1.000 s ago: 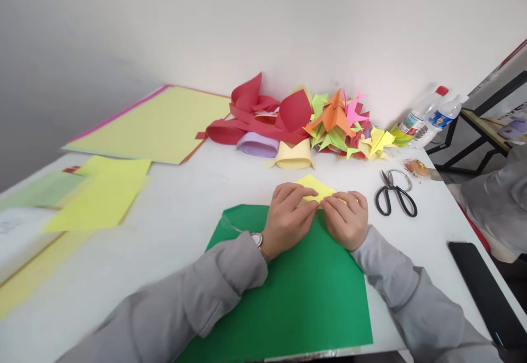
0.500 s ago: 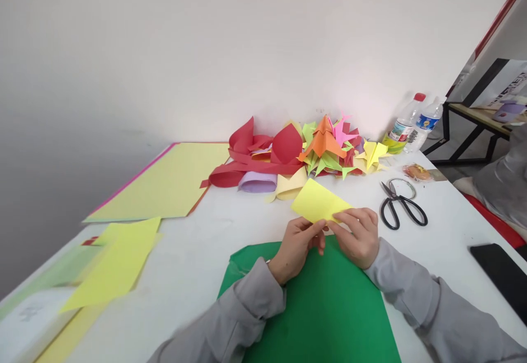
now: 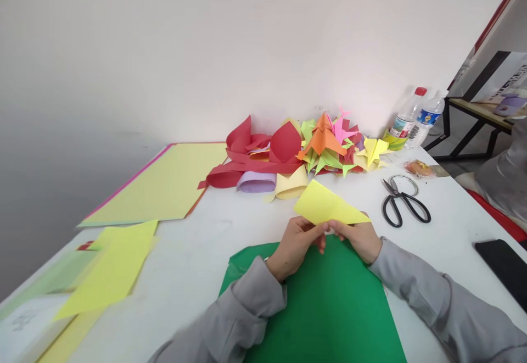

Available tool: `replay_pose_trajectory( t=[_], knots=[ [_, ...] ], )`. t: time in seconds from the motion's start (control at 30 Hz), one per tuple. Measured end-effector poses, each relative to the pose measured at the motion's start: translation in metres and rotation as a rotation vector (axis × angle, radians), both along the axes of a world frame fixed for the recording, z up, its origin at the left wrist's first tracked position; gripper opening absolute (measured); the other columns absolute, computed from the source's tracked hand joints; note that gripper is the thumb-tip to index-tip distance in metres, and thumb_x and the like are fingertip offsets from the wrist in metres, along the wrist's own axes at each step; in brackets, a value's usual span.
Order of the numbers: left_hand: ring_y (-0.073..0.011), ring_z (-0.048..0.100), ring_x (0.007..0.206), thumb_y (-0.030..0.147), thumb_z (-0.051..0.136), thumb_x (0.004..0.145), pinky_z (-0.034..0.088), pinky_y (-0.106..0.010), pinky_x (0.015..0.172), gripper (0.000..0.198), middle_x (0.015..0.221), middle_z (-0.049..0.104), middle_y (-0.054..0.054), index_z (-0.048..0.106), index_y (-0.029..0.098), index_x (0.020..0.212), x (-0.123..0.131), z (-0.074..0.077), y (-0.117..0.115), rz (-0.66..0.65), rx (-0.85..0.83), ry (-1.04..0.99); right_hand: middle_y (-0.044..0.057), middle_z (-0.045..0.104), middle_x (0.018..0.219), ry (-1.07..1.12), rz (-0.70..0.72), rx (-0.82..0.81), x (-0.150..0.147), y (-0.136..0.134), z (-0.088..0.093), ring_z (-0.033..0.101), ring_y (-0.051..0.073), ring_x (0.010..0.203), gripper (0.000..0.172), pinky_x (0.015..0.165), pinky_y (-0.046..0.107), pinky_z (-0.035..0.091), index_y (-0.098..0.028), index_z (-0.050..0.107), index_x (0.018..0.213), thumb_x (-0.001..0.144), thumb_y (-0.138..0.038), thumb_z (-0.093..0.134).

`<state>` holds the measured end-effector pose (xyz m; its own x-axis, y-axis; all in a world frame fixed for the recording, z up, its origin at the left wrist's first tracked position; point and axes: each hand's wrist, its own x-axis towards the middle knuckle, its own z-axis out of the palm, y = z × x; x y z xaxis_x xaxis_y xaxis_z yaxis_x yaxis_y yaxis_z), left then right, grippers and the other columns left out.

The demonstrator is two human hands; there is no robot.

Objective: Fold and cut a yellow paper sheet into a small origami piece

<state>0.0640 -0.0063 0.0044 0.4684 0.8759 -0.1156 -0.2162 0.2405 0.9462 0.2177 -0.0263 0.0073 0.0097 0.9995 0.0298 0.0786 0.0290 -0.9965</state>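
Observation:
A folded sheet of yellow paper point(image 3: 325, 202) is held up between my two hands, its right end narrowing to a point. My left hand point(image 3: 294, 245) pinches its lower edge, thumb in front and the other fingers mostly behind. Beside it, my right hand point(image 3: 359, 238) is closed on the same edge further right; the paper hides most of its fingers. Both hands are raised above a green sheet point(image 3: 325, 308) lying on the white table point(image 3: 197, 264).
Behind the hands lies a pile of folded paper shapes point(image 3: 323, 138). Black-handled scissors point(image 3: 397, 201), a phone point(image 3: 502, 267) and two bottles point(image 3: 411, 118) are on the right. Large coloured sheets point(image 3: 160, 187) and yellow paper point(image 3: 119, 269) lie left. Someone in grey sits far right.
My right hand has turned and lowered its fingers behind the paper. The yellow paper's right end now shows as a long point reaching further right. My left hand keeps its grip.

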Motion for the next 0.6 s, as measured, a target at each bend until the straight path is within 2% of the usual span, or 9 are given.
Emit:
replay_pose_trajectory(
  t=[0.1, 0.2, 0.4, 0.5, 0.53, 0.6],
  knots=[
    [-0.0096, 0.049, 0.043, 0.039, 0.075, 0.068, 0.043, -0.023, 0.041, 0.031, 0.052, 0.057, 0.001, 0.065, 0.012, 0.077, -0.001, 0.0, 0.0, -0.063, 0.028, 0.004, -0.004, 0.051, 0.047, 0.02, 0.042, -0.042, 0.003, 0.0, 0.002, 0.044, 0.01, 0.043, 0.031, 0.045, 0.025, 0.037, -0.016, 0.06, 0.058, 0.065, -0.043, 0.072],
    [-0.0098, 0.048, 0.042, 0.038, 0.076, 0.066, 0.043, -0.023, 0.041, 0.032, 0.05, 0.054, 0.003, 0.063, 0.012, 0.08, 0.0, 0.0, -0.001, -0.034, 0.051, 0.009, -0.005, 0.048, 0.043, 0.067, 0.063, -0.046, 0.003, 0.0, 0.005, 0.041, 0.01, 0.042, 0.032, 0.043, 0.025, 0.034, -0.017, 0.057, 0.054, 0.063, -0.041, 0.075],
    [-0.0094, 0.045, 0.038, 0.039, 0.077, 0.064, 0.042, -0.023, 0.039, 0.034, 0.044, 0.05, 0.006, 0.06, 0.014, 0.08, 0.003, 0.006, -0.004, 0.053, 0.073, 0.036, 0.0, 0.062, 0.058, 0.291, 0.117, -0.021, -0.001, 0.0, 0.009, 0.058, 0.018, 0.06, 0.028, 0.058, 0.031, 0.045, -0.018, 0.068, 0.073, 0.06, -0.04, 0.079],
    [-0.009, 0.045, 0.038, 0.041, 0.077, 0.064, 0.041, -0.023, 0.038, 0.032, 0.044, 0.05, 0.005, 0.06, 0.014, 0.072, 0.002, 0.007, -0.004, 0.076, 0.041, 0.011, -0.004, 0.056, 0.051, 0.329, 0.068, -0.033, 0.002, 0.003, 0.001, 0.05, 0.013, 0.05, 0.025, 0.051, 0.027, 0.04, -0.017, 0.067, 0.071, 0.061, -0.035, 0.08],
    [-0.0088, 0.045, 0.038, 0.04, 0.076, 0.064, 0.04, -0.023, 0.038, 0.032, 0.044, 0.05, 0.005, 0.059, 0.014, 0.068, 0.002, 0.006, -0.003, 0.078, 0.028, 0.009, -0.007, 0.05, 0.045, 0.329, 0.028, -0.036, 0.004, 0.004, -0.002, 0.042, 0.009, 0.043, 0.024, 0.045, 0.024, 0.035, -0.017, 0.064, 0.065, 0.061, -0.034, 0.08],
    [-0.0085, 0.046, 0.038, 0.039, 0.076, 0.065, 0.04, -0.022, 0.038, 0.03, 0.046, 0.051, 0.004, 0.059, 0.014, 0.064, 0.001, 0.005, -0.002, 0.073, 0.011, 0.004, -0.008, 0.047, 0.043, 0.314, 0.016, -0.051, 0.007, 0.006, -0.007, 0.035, 0.007, 0.04, 0.024, 0.041, 0.022, 0.028, -0.016, 0.062, 0.063, 0.062, -0.032, 0.08]
  ],
)
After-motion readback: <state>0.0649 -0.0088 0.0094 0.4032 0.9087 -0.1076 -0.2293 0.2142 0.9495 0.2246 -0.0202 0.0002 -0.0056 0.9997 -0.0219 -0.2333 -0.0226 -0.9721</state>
